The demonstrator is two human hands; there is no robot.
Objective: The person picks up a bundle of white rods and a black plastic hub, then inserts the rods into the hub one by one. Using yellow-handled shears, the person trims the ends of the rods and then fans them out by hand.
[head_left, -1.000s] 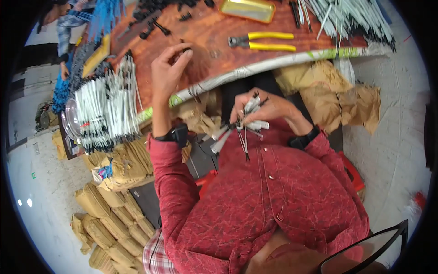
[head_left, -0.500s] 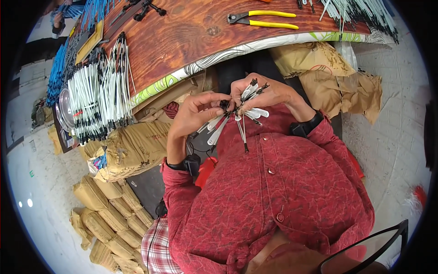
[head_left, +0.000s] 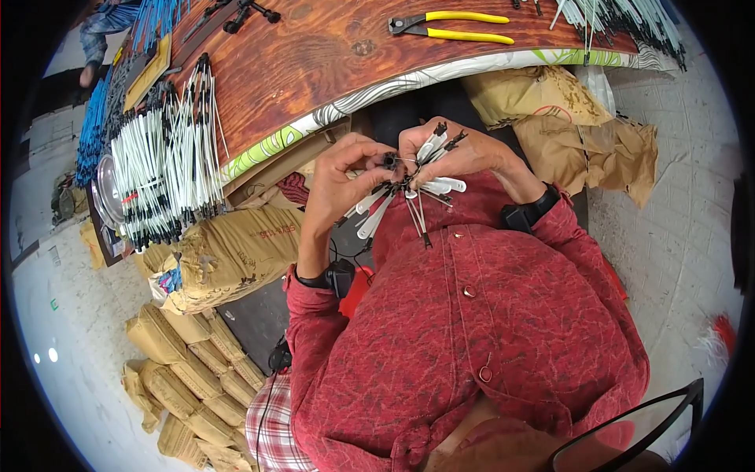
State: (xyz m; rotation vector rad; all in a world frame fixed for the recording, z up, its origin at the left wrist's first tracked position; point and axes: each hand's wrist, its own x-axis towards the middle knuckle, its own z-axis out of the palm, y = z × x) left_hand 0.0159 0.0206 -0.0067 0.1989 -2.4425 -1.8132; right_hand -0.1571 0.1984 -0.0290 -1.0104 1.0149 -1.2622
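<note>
In front of my red shirt, both hands work close together on a spoked cluster [head_left: 368, 226] of short white arms with black ends. The arms fan out from a dark centre, which my fingers largely hide. My left hand [head_left: 346, 173] is closed, thumb and fingers pinching a small black part [head_left: 390, 160] at the left side of that centre. On the other side my right hand [head_left: 468, 157] grips the cluster near its middle, fingers curled, with several white arms sticking up past the knuckles. A thin strand seems to run between the fingertips.
On the brown wooden table [head_left: 314, 63] lie yellow-handled pliers [head_left: 460, 27]. Bundles of white rods with black ends [head_left: 149, 177] stand at its left, more rods [head_left: 621, 23] at far right. Wrapped brown packages [head_left: 193, 362] are stacked on the floor. Another person's leg [head_left: 106, 31] shows at upper left.
My left hand has shifted slightly right and up, its black part now turned a little beside the centre. The right hand stays nearly in place. At upper left, the other person's leg shows more.
</note>
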